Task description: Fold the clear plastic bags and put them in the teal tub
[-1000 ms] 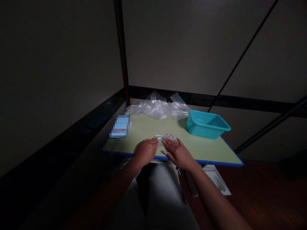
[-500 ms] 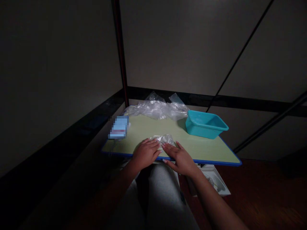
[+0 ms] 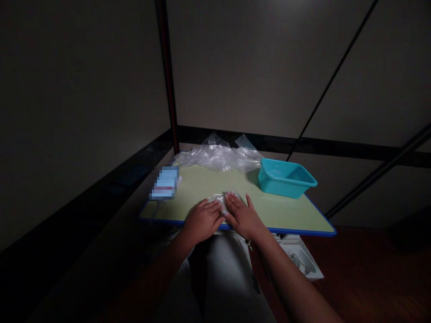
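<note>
A small clear plastic bag (image 3: 217, 196) lies near the front edge of the pale green table (image 3: 202, 179), mostly covered by my hands. My left hand (image 3: 204, 219) rests flat on its left part, fingers stretched out. Beside it, my right hand (image 3: 243, 214) lies flat over the bag's right part, thumb pointing toward the left hand and fingers extended. Neither hand grips anything. Behind them, along the table's back edge, several clear plastic bags (image 3: 218, 157) lie in a crumpled heap.
A turquoise plastic basin (image 3: 286, 184) stands at the table's right side. A pixelated phone-like object (image 3: 164, 183) is at the left, with a thin cord hanging near it. Under the table's right front is a white open tray (image 3: 305, 260). Walls close in behind and at the left.
My right hand has slid forward and left over the plastic bag, covering more of it. My left hand has stayed nearly in place. The camera view has shifted slightly.
</note>
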{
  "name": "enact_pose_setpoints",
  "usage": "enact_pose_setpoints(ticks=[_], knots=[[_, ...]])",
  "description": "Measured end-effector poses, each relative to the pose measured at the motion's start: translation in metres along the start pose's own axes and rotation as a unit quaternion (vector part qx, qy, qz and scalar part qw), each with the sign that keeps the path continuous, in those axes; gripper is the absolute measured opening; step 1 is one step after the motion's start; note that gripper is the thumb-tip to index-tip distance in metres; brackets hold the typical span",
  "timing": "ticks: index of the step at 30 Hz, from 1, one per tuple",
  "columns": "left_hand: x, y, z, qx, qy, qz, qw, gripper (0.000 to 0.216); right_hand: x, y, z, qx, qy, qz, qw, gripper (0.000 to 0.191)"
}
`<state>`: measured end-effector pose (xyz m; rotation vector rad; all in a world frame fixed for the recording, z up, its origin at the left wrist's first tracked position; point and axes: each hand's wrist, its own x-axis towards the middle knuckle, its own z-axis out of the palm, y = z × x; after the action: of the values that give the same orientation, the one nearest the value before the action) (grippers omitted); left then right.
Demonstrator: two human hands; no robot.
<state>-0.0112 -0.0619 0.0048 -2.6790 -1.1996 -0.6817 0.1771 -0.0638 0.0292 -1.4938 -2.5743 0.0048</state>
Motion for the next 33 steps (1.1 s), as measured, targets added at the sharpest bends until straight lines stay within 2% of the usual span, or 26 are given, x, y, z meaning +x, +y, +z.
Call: enact_pose_setpoints(ticks=[8, 25, 30, 33], knots=[[-0.001, -0.001, 0.002, -0.001, -0.002, -0.003, 1.0, 0.04, -0.003, 0.019, 0.006, -0.003, -0.018, 0.045, 0.999, 0.063], [-0.002, 0.0, 0.005, -0.015, 0.023, -0.004, 1.0, 0.036, 0.0, 0.021, 0.012, 0.008, -0.021, 0.067, 0.997, 0.072], [0.011, 0.009, -0.007, -0.023, 0.027, -0.034, 0.999, 0.038, 0.001, 0.021, 0.012, -0.003, -0.023, 0.069, 0.997, 0.07], [0.026, 0.017, -0.01, -0.022, -0.011, -0.046, 0.999, 0.045, 0.001, 0.022, 0.013, -0.003, -0.024, 0.072, 0.997, 0.068]])
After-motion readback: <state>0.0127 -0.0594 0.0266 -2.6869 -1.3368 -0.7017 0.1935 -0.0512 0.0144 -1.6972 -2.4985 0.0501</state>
